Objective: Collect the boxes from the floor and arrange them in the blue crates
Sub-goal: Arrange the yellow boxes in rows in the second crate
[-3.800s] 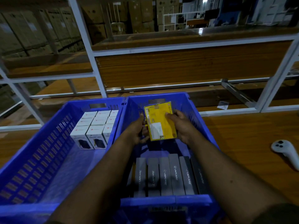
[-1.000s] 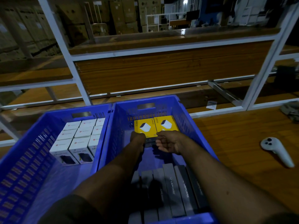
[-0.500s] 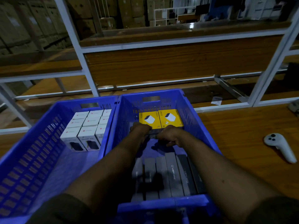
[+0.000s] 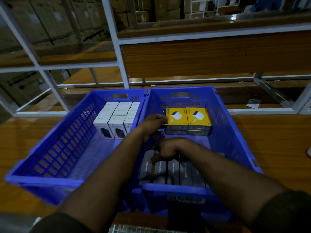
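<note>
Two blue crates sit side by side on the wooden surface (image 4: 269, 140) in front of me, touching along their long walls. My left hand (image 4: 154, 122) reaches into the right crate (image 4: 235, 132) and rests against the left side of the yellow boxes (image 4: 188, 117), which stand in a pair, stacked two high, against the crate's far wall; my fingers curl loosely there, and I cannot tell whether they grip the stack or only touch it. My right hand (image 4: 165, 149) hangs lower in the same crate, knuckles up, fingers curled down over the grey boxes (image 4: 173, 172) that stand on edge in a row along the near wall; it seems to hold nothing, though the fingertips are dark and blurred. Between the yellow and grey boxes the crate floor is bare. The left crate (image 4: 55, 152) holds white boxes (image 4: 117, 118) packed in neat rows in its far right corner, against the wall shared with the other crate. Behind the crates stands a white metal rack (image 4: 116, 47) with wooden shelves, and brown cartons (image 4: 42, 22) are stacked beyond it.
</note>
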Motion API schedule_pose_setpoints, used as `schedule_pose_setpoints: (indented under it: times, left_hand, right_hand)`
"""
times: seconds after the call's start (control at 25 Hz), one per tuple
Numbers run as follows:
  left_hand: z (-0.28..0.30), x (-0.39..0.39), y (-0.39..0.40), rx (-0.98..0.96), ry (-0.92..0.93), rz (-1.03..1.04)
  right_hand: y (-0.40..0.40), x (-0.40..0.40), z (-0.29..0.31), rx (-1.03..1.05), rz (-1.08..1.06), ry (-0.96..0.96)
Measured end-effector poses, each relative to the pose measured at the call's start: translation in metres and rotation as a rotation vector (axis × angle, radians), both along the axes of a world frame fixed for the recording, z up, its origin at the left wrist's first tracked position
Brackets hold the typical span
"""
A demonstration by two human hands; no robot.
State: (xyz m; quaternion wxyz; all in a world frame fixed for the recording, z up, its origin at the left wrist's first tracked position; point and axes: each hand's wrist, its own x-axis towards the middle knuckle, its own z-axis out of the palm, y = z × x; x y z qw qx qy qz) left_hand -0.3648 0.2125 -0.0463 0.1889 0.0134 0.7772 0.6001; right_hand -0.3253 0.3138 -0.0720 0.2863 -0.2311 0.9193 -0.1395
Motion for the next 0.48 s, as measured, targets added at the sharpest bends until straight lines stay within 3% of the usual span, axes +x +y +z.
schedule_pose_setpoints:
  times: [0.24,0.48]
  left_hand:
    - [-0.003,0.002,0.002,0.018,-0.009,0.008]
    - [-0.007,0.000,0.008,-0.051,-0.059,-0.028]
  right_hand:
    - [0.031,0.000,0.005,-0.124,-0.220,-0.198]
    - [0.018,-0.002,-0.009,-0.328,-0.553,-0.118]
